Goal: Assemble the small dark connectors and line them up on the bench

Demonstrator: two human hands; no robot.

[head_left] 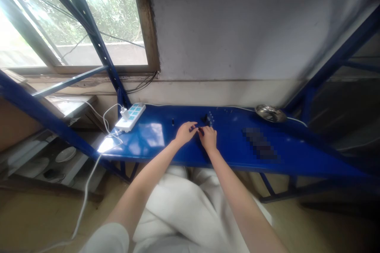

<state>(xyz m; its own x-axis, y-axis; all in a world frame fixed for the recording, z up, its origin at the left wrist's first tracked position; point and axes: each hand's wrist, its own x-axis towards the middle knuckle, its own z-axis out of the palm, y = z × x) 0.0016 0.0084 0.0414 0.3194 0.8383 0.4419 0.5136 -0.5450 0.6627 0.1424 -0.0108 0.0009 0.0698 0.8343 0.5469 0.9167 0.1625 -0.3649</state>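
Over the middle of the blue table (225,150), my left hand (186,132) and my right hand (208,136) meet at the fingertips. Between them is a small dark piece (199,128), too small to name. My right hand's fingers are curled and pinched on it. The left thumb and fingers come close to the same piece, and whether they grip it is unclear. Just behind my right hand lies a cluster of small light-blue pieces (210,118) beside some black pieces (204,118). Left of my hands a small dark cylinder (173,121) stands alone on the table.
A white power strip (130,118) with a plug and cable lies at the table's left end. At the back right is a shiny metal dish (270,114). A blurred dark flat object (261,144) lies right of my hands. Blue frame posts (97,43) rise at both sides.
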